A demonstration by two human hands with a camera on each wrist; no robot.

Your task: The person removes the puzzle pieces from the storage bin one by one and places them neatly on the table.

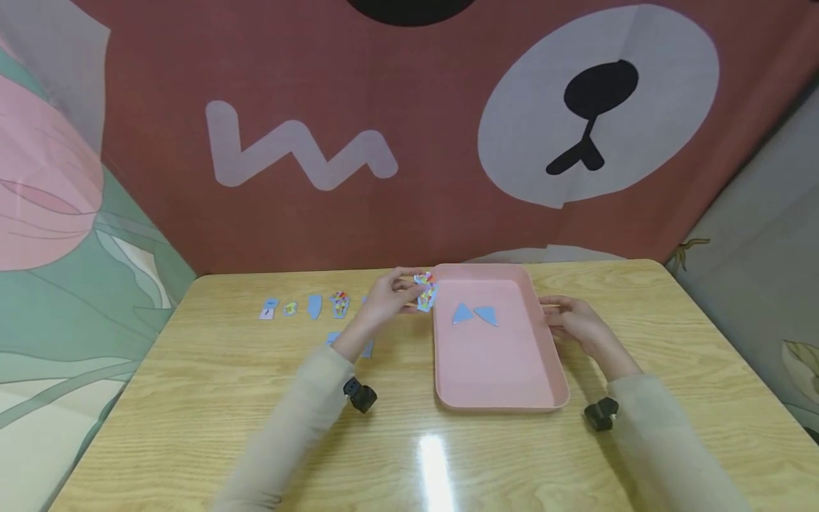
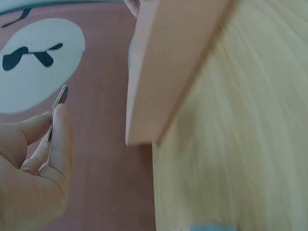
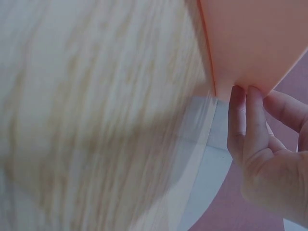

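Piece of flat, blue-edged, multicoloured material (image 1: 426, 299), pinched in the left hand's grip (image 1: 386, 296), is at the shallow pink rectangular tray's (image 1: 493, 377) left edge, near its far-left corner, long axis roughly parallel; right hand (image 1: 579, 326) touches the right wall, pinching unclear.

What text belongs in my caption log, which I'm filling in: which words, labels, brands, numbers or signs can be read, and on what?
None can be read.
Small blue-and-white piece on the table: a dark mark, too small to read.
Colourful piece in the left hand: no lettering I can make out.
Backdrop: a pale zigzag, not clearly lettering.
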